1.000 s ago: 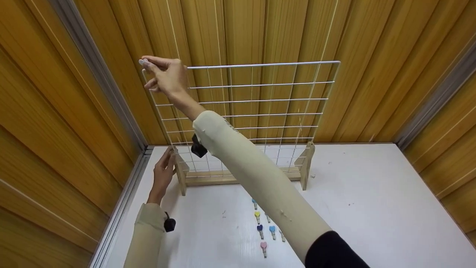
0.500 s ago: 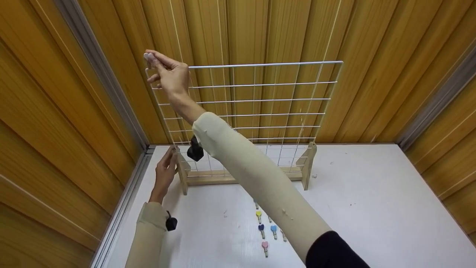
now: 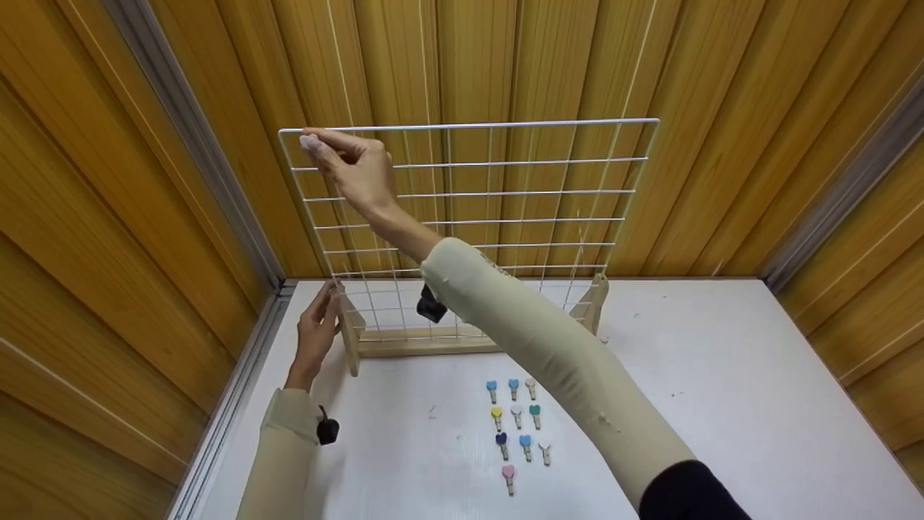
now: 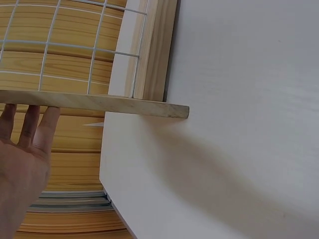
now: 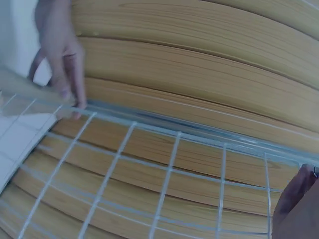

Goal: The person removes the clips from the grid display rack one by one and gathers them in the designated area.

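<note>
A white wire grid (image 3: pixel 505 193) stands upright in a wooden stand (image 3: pixel 350 336). Near the grid's upper left corner, my right hand (image 3: pixel 364 173) pinches a small clothespin with a pale heart top (image 3: pixel 312 142), at or just below the top bar; my fingers hide whether it is clipped on. In the right wrist view this hand (image 5: pixel 299 204) shows only partly. My left hand (image 3: pixel 315 336) touches the stand's left side piece. The left wrist view shows straight fingers of the left hand (image 4: pixel 25 164) against the wood's outer edge.
Several heart-topped clothespins, such as a pink one (image 3: pixel 510 473) and a yellow one (image 3: pixel 497 417), lie in rows on the white table (image 3: pixel 722 404). Wood-look panels (image 3: pixel 722 108) rise behind and at both sides. A metal rail (image 3: pixel 231 419) runs along the left edge.
My right hand has brought the clothespin from beyond the upper left corner rightward and down to the top bar. Its sleeve has moved right, uncovering more clothespins. The left hand stays put.
</note>
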A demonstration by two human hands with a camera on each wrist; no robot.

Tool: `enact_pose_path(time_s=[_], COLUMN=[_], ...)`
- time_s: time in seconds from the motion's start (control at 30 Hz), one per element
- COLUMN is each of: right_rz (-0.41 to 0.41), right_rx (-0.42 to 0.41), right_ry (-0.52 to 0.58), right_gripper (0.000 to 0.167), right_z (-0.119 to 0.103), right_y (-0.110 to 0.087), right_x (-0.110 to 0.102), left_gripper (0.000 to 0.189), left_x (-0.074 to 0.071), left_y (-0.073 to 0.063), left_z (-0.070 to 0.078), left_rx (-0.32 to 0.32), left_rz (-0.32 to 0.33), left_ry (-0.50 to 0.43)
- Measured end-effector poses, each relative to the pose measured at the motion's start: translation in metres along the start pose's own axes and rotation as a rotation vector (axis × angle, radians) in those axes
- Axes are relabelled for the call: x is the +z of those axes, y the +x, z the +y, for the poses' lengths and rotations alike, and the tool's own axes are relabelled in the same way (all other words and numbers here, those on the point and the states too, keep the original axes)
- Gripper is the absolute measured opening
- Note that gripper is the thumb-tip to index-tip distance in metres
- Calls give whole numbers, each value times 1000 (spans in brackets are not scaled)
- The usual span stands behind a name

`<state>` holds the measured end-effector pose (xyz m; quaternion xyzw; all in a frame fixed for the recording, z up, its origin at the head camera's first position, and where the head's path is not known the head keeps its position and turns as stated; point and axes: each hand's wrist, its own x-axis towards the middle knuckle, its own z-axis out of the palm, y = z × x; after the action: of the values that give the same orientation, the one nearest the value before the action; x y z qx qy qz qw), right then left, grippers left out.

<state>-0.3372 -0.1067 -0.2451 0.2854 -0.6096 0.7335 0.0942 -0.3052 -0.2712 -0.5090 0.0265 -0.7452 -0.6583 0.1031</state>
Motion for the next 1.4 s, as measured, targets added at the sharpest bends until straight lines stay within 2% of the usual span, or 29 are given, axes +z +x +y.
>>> enact_pose_path(time_s=[0.13, 0.37, 0.57, 0.73, 0.97, 1.2, 1.4], right_rz=[-18, -56, -91, -93, -122, -216, -241], right_rx=[-23, -33, 6, 31, 107, 184, 249], right_ry=[-91, -67, -54, -111, -213, -235, -253], right_gripper=[24, 26, 27, 26, 23, 23, 22], right_z=[13, 26, 34, 42, 52, 49, 57], right_y=[-21, -56, -88, -113, -147, -185, -204], right_x=[-16, -48, -81, -110, -137, -150, -168], left_gripper=[56, 56, 56, 56, 56, 57, 56], left_x=[0, -8, -13, -12, -9, -9, -10], left_y=[1, 6, 6, 8, 10, 10, 13], left_z=[0, 3, 2, 2, 3, 2, 1], left_rx=[-18, -5, 8, 5, -5, -20, 2], left_rz=[-1, 9, 0, -11, -15, -18, -14], left_ry=[14, 23, 9, 9, 0, 18, 22])
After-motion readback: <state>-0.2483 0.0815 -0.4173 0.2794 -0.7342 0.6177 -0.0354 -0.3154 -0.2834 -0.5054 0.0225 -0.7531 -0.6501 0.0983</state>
